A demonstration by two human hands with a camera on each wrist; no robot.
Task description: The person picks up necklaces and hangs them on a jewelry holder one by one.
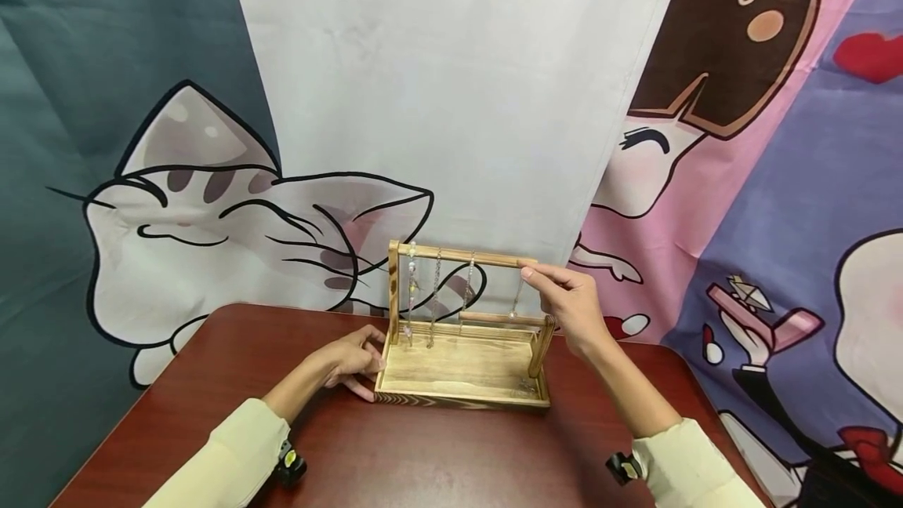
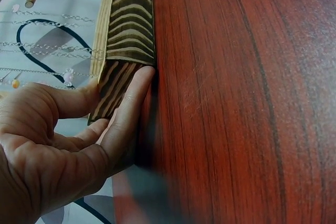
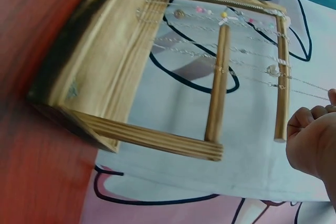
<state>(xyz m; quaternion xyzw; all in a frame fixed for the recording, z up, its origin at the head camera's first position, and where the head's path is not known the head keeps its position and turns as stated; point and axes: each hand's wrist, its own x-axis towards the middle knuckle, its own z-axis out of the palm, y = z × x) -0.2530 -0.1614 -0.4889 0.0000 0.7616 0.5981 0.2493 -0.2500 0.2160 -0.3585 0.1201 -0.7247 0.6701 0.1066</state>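
Note:
A wooden jewelry stand (image 1: pixel 451 367) has a shallow tray base, a long upper bar (image 1: pixel 487 258) and a shorter lower bar (image 1: pixel 504 321). My left hand (image 1: pixel 350 359) grips the tray's left end, thumb on the rim and fingers against the outer side, as the left wrist view shows. At the free right end of the upper bar, my right hand (image 1: pixel 573 306) pinches a thin chain necklace (image 3: pixel 310 83), which runs taut from the bar to the fingers in the right wrist view. A beaded necklace (image 1: pixel 411 288) and other chains (image 1: pixel 436 296) hang further left on that bar.
The stand sits on a reddish-brown table (image 1: pixel 437 453) near its back edge. Small jewelry (image 1: pixel 527 386) lies in the tray's front right corner. Behind rises a printed cloth backdrop (image 1: pixel 451 100) with cartoon figures.

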